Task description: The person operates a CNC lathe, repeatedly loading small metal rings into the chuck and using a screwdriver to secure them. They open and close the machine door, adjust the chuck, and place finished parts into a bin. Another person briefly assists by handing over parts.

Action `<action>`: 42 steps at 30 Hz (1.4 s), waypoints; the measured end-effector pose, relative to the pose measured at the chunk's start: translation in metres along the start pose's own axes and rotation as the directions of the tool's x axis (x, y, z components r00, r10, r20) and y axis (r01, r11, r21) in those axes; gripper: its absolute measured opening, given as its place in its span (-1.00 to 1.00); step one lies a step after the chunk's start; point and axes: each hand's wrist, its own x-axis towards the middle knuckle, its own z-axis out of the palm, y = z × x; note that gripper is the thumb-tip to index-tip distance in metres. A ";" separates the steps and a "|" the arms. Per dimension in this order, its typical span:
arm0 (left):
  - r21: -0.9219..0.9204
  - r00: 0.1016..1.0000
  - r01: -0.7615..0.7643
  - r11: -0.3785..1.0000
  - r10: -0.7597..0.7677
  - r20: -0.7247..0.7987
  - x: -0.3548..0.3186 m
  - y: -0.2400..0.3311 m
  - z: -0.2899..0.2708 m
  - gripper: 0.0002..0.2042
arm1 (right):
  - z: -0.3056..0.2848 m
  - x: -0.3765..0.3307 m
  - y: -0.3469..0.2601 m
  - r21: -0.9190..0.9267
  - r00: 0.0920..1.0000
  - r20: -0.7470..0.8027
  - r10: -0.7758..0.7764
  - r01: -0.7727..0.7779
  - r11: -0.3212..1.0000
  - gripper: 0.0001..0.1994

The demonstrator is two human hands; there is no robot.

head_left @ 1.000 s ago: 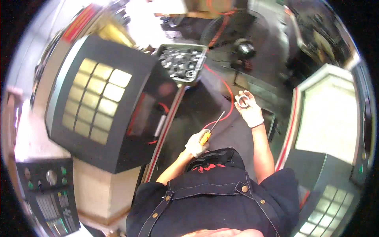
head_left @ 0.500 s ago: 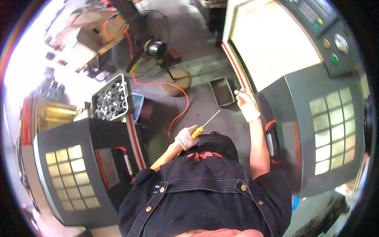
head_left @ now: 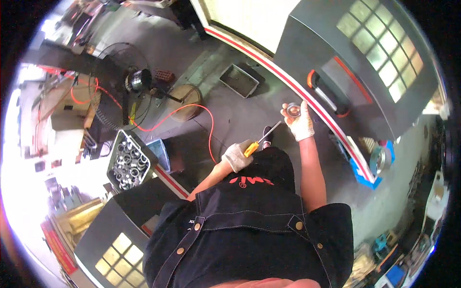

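Note:
My left hand, in a pale work glove, is closed round the yellow handle of a screwdriver. Its thin metal shaft points up and to the right, toward my other hand. My right hand, gloved too, with bare fingertips showing, grips a round metal ring between thumb and fingers. The ring's open face is turned up, and the screwdriver's tip lies a little to the left of that hand, apart from the ring.
A grey bin full of metal rings stands at left, beside a blue crate. An empty-looking grey tray lies on the floor ahead. A red hose curves near a pedestal fan. Dark machine doors flank me.
My view has turned to the right, so the machines and bins appear shifted. The ring in my right hand now shows its face. My left hand still holds the screwdriver.

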 end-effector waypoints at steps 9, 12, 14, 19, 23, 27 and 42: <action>0.026 0.987 -0.126 0.992 0.123 0.104 0.012 0.034 0.022 -0.66 | -0.020 -0.092 -0.015 0.009 0.949 0.101 -0.298 0.298 0.954 -0.86; -0.017 0.983 -0.168 0.986 0.169 0.070 0.016 0.059 0.036 -0.68 | -0.031 -0.115 -0.033 -0.229 0.841 0.178 -0.511 0.540 0.810 -0.89; -0.112 0.982 -0.188 0.976 0.191 0.013 0.023 0.072 0.051 -0.70 | -0.040 -0.133 -0.050 -0.427 0.670 0.341 -0.659 0.735 0.527 -0.88; -0.136 0.958 -0.281 0.950 0.286 0.020 0.044 0.135 0.082 -0.74 | -0.037 -0.186 -0.105 -0.530 0.615 0.406 -0.676 0.761 0.373 -0.65; -0.070 0.941 -0.323 0.944 0.328 0.079 0.059 0.161 0.116 -0.74 | -0.055 -0.203 -0.132 -0.473 0.510 0.400 -0.762 0.827 0.305 -0.54; 0.043 0.952 -0.268 0.962 0.258 0.164 0.065 0.174 0.141 -0.71 | -0.088 -0.202 -0.152 -0.171 0.707 0.027 -0.707 0.700 0.694 -0.66; 0.036 0.884 -0.389 0.920 0.362 0.295 0.124 0.151 0.163 -0.61 | -0.200 -0.127 -0.266 0.317 0.738 -0.216 -0.639 0.672 0.669 -0.90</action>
